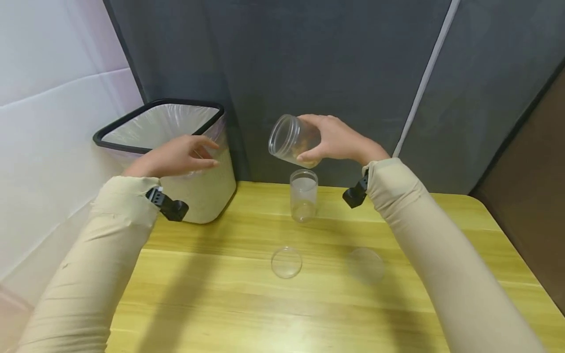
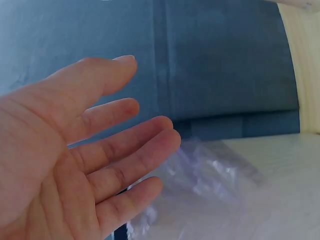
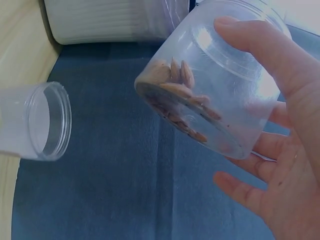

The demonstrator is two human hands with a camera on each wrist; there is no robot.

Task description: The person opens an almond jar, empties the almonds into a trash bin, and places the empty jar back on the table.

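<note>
Two hands hang above the table (image 1: 220, 294). At far left stands a lined bin (image 1: 176, 147); the left hand (image 1: 176, 156) hovers before it, fingers loose, holding nothing. Further right, the right hand (image 1: 333, 138) grips a tilted jar of nuts (image 1: 291, 139) directly over an upright empty jar (image 1: 303, 195). Two clear lids (image 1: 286, 262) lie nearer, well apart.

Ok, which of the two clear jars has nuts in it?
The tilted jar held in the right hand holds nuts. The upright jar on the table looks empty.
</note>
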